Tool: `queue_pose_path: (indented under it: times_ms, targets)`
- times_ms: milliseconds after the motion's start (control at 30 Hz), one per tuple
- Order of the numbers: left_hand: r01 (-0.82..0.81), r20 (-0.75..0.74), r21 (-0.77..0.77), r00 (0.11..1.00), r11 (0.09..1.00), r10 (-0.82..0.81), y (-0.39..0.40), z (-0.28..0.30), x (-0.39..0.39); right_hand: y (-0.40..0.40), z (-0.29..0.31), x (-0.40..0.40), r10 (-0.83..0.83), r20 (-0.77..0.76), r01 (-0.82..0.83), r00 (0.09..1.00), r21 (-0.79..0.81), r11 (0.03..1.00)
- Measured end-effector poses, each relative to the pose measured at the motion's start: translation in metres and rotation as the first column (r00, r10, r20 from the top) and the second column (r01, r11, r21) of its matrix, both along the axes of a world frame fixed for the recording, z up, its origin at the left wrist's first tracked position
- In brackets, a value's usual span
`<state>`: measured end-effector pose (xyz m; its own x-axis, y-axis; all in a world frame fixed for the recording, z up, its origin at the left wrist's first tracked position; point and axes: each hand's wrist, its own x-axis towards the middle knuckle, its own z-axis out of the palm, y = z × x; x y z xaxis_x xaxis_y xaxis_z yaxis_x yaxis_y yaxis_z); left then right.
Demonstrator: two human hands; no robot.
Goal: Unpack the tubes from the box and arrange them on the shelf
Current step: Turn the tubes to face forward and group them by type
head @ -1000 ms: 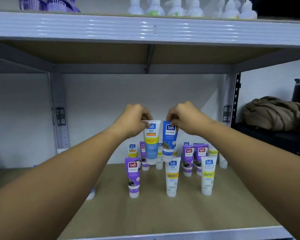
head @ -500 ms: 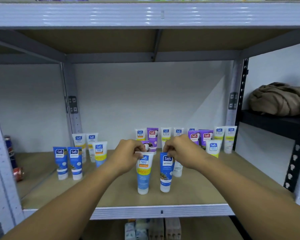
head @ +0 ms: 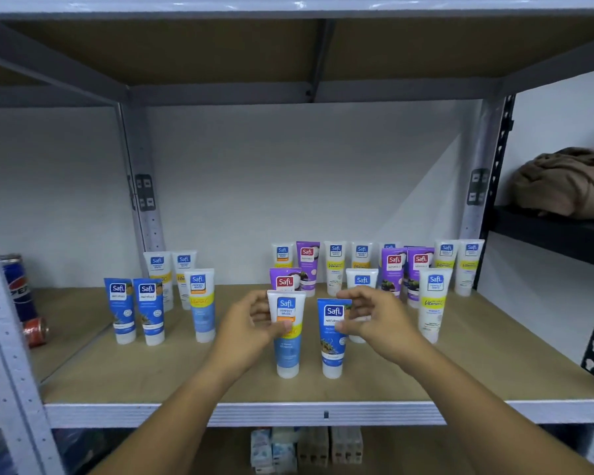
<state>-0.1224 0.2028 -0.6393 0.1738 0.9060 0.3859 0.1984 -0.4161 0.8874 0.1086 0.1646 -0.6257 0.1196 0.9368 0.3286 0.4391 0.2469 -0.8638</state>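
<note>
Behind the hands, upright purple, white and blue plastic tubes (head: 394, 269), cola can (head: 18, 286) far left, left hand (head: 251, 323) pinching white-and-blue tube (head: 286, 334) standing cap-down on wooden shelf board (head: 494, 371), right hand (head: 374, 320) fingers curled at dark blue tube (head: 333, 337) alongside, grip uncertain.

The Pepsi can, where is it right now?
In the head view the Pepsi can stands upright at the far left of the shelf, behind the grey upright, with a red can lying on its side just in front of it.
</note>
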Motion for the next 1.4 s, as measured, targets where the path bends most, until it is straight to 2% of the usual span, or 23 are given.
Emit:
queue_pose_path:
  times_ms: [167,367,500,767,1133,1400]
  targets:
    - [-0.111,0.021,-0.031,0.994,0.993,0.111,-0.012,-0.045,0.010,-0.002,-0.046,-0.006,0.044,-0.126,-0.049,0.991,-0.031,0.998]
    - [-0.224,0.037,0.023,0.974,0.974,0.223,-0.015,-0.057,0.015,0.005,-0.076,-0.014,0.014,-0.075,-0.013,0.997,0.019,1.000]
    - [-0.280,0.005,0.038,0.960,0.959,0.280,-0.011,-0.057,-0.003,0.018,-0.076,-0.032,0.070,-0.033,-0.068,0.997,0.047,0.997]
    - [-0.386,-0.154,0.135,0.902,0.913,0.404,0.018,-0.063,-0.044,0.046,-0.080,-0.081,0.152,0.021,-0.153,0.988,0.069,0.986]
    - [-0.378,-0.107,0.116,0.914,0.918,0.390,0.063,-0.071,-0.042,0.071,-0.083,-0.094,0.178,0.040,-0.180,0.983,0.078,0.980]
    - [-0.396,-0.137,0.128,0.901,0.909,0.412,0.076,-0.074,-0.038,0.077,-0.084,-0.095,0.169,0.070,-0.174,0.983,0.081,0.981]
